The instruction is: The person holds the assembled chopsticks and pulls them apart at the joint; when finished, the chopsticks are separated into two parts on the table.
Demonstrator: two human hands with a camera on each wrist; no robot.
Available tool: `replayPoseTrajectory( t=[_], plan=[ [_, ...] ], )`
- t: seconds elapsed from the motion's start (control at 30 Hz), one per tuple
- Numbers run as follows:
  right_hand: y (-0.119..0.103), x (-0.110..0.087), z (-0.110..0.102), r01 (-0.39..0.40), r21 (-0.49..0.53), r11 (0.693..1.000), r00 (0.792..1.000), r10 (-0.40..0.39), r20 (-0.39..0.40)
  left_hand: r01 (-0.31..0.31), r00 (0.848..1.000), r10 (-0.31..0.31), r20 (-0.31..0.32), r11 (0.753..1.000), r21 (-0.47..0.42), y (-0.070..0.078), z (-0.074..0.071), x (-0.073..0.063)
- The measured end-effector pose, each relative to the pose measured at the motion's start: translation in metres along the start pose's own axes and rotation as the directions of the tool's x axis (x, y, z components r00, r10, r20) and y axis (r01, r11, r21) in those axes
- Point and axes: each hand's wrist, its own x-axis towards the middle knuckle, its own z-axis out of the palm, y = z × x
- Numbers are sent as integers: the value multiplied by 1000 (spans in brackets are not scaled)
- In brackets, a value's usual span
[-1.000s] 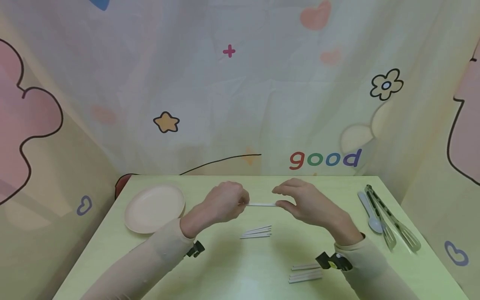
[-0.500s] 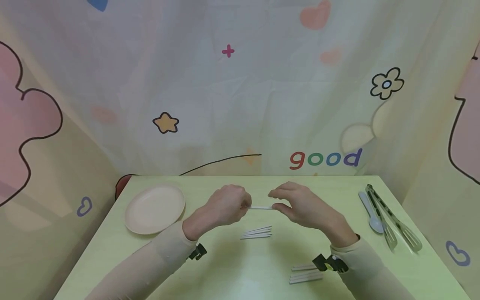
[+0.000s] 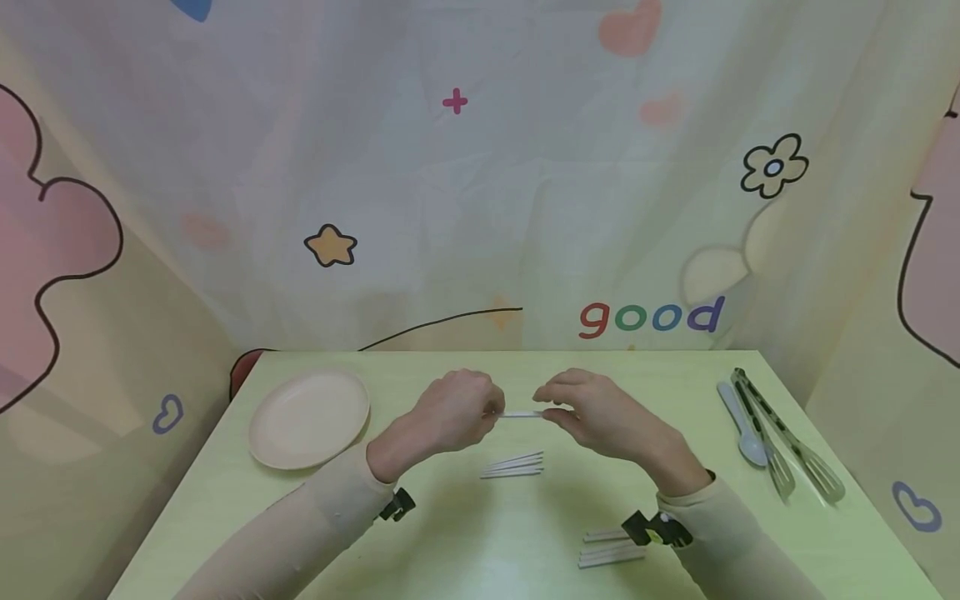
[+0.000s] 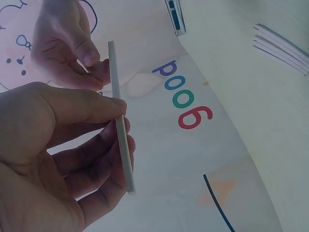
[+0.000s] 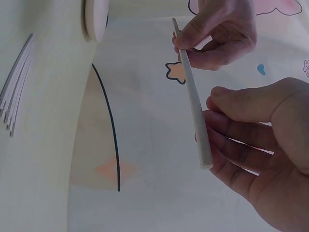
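Note:
A thin white stick (image 3: 521, 414) is held level above the table between both hands in the head view. My left hand (image 3: 455, 410) pinches it between thumb and fingers, plain in the left wrist view, where the stick (image 4: 121, 140) runs past the fingertips. At the other end, my right hand (image 3: 606, 415) has its fingers loosely bent. In the right wrist view its fingertips meet the side of the stick (image 5: 197, 111), while the thumb stands off from it. Several similar sticks (image 3: 513, 465) lie fanned on the table below the hands.
Another group of white sticks (image 3: 611, 555) lies near the right wrist, partly behind the wrist camera. At the left is a round pale plate (image 3: 309, 418). A light blue spoon (image 3: 750, 446) and tongs (image 3: 798, 446) rest at the right. A printed curtain (image 3: 480, 183) encloses the table.
Both hands have drawn slightly closer together, the right moving left and the left moving a little right, so less of the stick shows between them. The sticks on the table stay put.

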Motion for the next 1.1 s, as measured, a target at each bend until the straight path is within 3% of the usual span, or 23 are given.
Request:
replayPoseTrajectory(
  t=[0.73, 1.1],
  plan=[
    [-4, 0, 3, -62, -20, 998, 996, 63, 64, -17, 999, 17, -32, 1000, -18, -1, -3, -2],
    [-2, -2, 9, -46, -26, 999, 998, 47, 33, -40, 999, 39, -36, 998, -47, -1, -3, -6]
  ],
)
